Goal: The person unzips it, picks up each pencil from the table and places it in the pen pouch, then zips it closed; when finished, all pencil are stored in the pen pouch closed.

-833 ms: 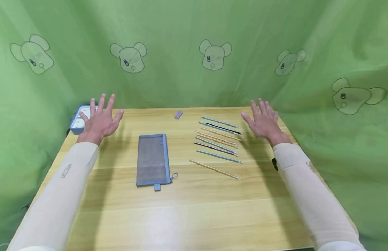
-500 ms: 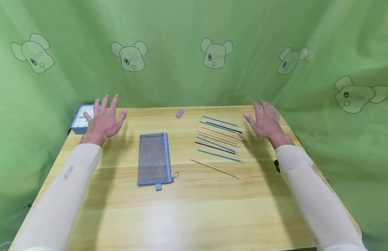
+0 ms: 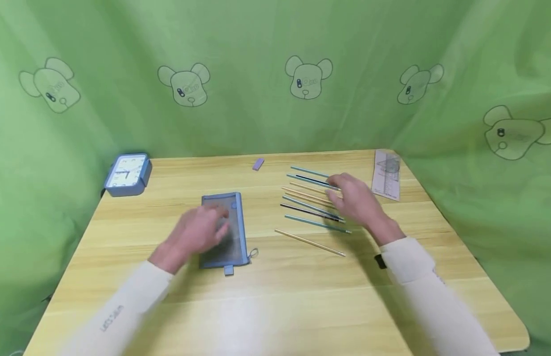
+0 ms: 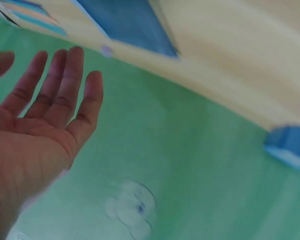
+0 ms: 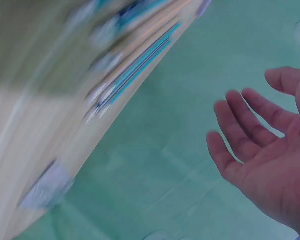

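Observation:
My left hand (image 3: 197, 230) is above the blue mesh zip pouch (image 3: 224, 254), hiding part of its left and middle. In the left wrist view that hand (image 4: 45, 125) has loosely bent fingers and holds nothing. Over the right ends of several pencils (image 3: 317, 223) hovers my right hand (image 3: 355, 200), fingers slightly bent. The right wrist view shows this hand (image 5: 265, 145) with nothing in its grasp. The pencils are blue, black and natural wood, lying roughly side by side; one wooden pencil (image 3: 308, 242) lies apart, nearest me.
A blue clock (image 3: 127, 174) stands at the table's back left corner. A purple eraser (image 3: 258, 164) lies near the back edge. Clear rulers and a set square (image 3: 387, 175) lie at the back right. A green curtain (image 3: 249, 118) hangs behind the wooden table (image 3: 266, 311).
Both hands have come inward and down from the table's sides, the left to the pouch, the right to the pencils. The clock and rulers are now uncovered.

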Available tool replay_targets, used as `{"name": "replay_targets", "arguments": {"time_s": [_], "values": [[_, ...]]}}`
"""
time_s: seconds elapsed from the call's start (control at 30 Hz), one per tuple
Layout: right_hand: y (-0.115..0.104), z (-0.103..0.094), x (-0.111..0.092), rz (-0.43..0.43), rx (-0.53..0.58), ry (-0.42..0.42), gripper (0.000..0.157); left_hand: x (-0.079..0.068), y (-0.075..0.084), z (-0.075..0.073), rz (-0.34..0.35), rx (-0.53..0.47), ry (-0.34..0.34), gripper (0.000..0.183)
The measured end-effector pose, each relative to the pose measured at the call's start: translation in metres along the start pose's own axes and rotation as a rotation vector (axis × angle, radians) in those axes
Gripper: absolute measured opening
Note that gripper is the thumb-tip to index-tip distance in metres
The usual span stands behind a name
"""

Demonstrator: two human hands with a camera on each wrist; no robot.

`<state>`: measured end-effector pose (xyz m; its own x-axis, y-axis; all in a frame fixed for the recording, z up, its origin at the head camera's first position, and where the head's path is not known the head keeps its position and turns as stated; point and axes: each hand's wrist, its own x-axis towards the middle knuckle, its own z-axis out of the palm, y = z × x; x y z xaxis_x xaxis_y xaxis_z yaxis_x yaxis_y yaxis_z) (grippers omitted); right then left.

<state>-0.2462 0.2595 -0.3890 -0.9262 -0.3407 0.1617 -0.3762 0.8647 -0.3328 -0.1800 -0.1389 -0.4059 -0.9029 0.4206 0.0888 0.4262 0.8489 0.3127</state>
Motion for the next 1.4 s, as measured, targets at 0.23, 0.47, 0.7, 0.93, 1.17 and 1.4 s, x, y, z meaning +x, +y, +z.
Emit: {"name": "replay_targets", "arguments": {"time_s": [0.23, 0.47, 0.7, 0.93, 1.17, 1.4], "values": [[-0.06, 0.039, -0.037, -0.163, 0.021, -0.14, 0.035, -0.02, 0.033, 0.043, 0.006, -0.017, -0.116, 0.06], [-0.09, 0.079, -0.071, -0.335, -0.018, -0.257, 0.027, -0.028, 0.035, 0.072, 0.059, 0.105, -0.059, 0.053], [-0.098, 0.092, -0.081, -0.342, -0.079, -0.243, 0.028, -0.026, 0.039, 0.08, 0.138, 0.203, 0.082, 0.025], [-0.106, 0.083, -0.079, -0.229, 0.106, -0.202, 0.051, -0.031, 0.047, 0.079, 0.167, 0.039, 0.266, 0.012], [-0.126, 0.067, -0.071, -0.242, 0.389, -0.036, 0.05, -0.036, 0.066, 0.055, 0.198, -0.349, 0.483, 0.01], [-0.154, 0.059, -0.063, -0.332, 0.417, 0.133, 0.022, -0.042, 0.071, 0.044, 0.15, -0.624, 0.491, 0.012]]}}
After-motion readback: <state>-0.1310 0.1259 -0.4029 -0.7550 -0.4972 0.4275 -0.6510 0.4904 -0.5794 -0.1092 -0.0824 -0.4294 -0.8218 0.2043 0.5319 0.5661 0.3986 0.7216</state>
